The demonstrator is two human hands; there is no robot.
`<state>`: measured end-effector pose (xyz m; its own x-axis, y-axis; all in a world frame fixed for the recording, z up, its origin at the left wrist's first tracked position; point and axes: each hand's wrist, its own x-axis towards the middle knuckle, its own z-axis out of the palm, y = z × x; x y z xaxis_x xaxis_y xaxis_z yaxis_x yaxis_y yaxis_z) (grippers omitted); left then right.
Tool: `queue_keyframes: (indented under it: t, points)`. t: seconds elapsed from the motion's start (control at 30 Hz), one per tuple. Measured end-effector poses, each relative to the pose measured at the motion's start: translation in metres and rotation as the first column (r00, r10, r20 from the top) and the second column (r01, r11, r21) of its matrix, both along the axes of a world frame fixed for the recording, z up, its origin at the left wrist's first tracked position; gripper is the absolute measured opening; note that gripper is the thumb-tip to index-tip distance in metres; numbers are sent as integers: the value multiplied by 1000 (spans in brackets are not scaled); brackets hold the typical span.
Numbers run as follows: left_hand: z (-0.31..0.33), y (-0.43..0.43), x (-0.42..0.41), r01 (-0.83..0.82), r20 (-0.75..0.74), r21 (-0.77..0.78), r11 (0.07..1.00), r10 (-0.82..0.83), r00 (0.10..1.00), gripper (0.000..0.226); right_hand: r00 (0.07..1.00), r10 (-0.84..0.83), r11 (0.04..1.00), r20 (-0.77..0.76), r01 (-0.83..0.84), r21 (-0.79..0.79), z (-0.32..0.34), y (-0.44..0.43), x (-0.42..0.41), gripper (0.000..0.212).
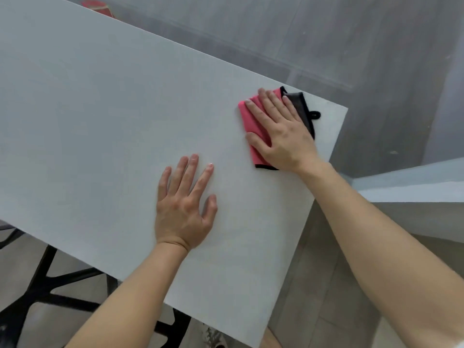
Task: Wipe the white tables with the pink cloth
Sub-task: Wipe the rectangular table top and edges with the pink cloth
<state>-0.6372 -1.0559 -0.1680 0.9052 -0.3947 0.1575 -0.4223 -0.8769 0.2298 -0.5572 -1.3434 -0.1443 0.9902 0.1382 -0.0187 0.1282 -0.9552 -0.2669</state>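
was mid-wipe on white table (100,121), at its far right corner. braced left hand (183,209) flat on top, fingers spread, held nothing. pressed right hand (281,131) flat, fingers straight, onto folded pink cloth (247,114) by that corner. probably needed steady pressure, sweep leftward next.

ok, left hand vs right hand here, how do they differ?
The right hand presses on the pink cloth; the left hand lies directly on the bare white table. The right hand is farther out, near the table's corner; the left hand sits nearer the person. Both are palm down with fingers straight.
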Motion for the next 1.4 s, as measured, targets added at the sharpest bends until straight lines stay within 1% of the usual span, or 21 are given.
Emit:
queue_keyframes:
  t: [0.1,0.3,0.43,0.5,0.57,0.6,0.67,0.7,0.73,0.77,0.8,0.83,0.9,0.97,1.07,1.17,1.2,1.27,1.3,1.33,1.4]
  points:
    - [0,-2,0,4,4,-1,1000,-4,1000,62,990,-132,990,-40,130,-47,3,-27,-27,75]
    - [-1,-3,1,13,25,-21,1000,-13,1000,61,938,-337,941,-76,333,-60,-1,6,-19,77]
    - [7,1,-2,42,-17,-93,995,-44,999,52,957,-265,963,-114,258,-78,3,21,-49,78]
    - [14,16,-11,112,-38,-149,982,-118,992,43,971,-211,976,-114,202,-84,3,20,-76,75]
    - [27,50,-27,218,-62,-120,968,-227,972,33,956,-265,962,-123,253,-104,4,21,-90,73]
    - [33,72,-39,267,-74,-98,959,-274,959,27,924,-365,928,-111,352,-124,4,30,-90,73]
    - [40,121,-55,301,-74,-62,952,-305,949,17,764,-642,764,-67,630,-141,3,83,-78,76]
    - [43,145,-58,287,-79,-27,958,-288,954,17,704,-709,703,-42,701,-119,2,127,-72,77]
    - [47,167,-59,250,-95,26,968,-247,964,25,730,-683,730,-27,679,-82,0,179,-69,77]
    - [51,188,-59,214,-96,90,973,-206,974,34,828,-561,827,-14,559,-50,-4,235,-70,76]
    - [57,205,-57,172,-75,147,974,-163,984,39,926,-376,926,-8,376,-32,-5,288,-75,74]
    - [62,220,-54,135,-35,174,975,-131,991,42,984,-178,984,-14,178,-7,-4,329,-87,71]
    - [75,239,-44,75,-9,192,978,-74,997,52,997,61,998,-47,-61,7,1,354,-116,69]
    - [80,248,-33,49,-13,229,972,-47,999,62,996,88,996,-15,-88,-2,0,323,-148,69]
    - [76,253,-31,38,-61,287,957,-21,998,60,990,-136,989,-26,134,-59,2,233,-205,71]
    - [69,255,-38,98,-73,246,964,-83,994,23,889,-451,892,-85,443,-94,6,166,-235,72]
    - [65,255,-40,119,-109,256,959,-93,990,30,827,-556,830,-84,546,-116,3,162,-229,73]
    - [64,256,-43,180,-217,317,931,-114,969,60,649,-759,648,-50,747,-147,-2,184,-193,77]
    - [63,260,-44,187,-250,326,927,-106,962,67,581,-814,579,-32,803,-140,-3,205,-167,79]
    - [64,263,-45,185,-270,330,926,-96,958,71,571,-820,569,-27,811,-131,-3,232,-137,80]
    - [61,272,-45,190,-260,337,922,-103,960,71,725,-687,725,-44,681,-100,-2,292,-88,78]
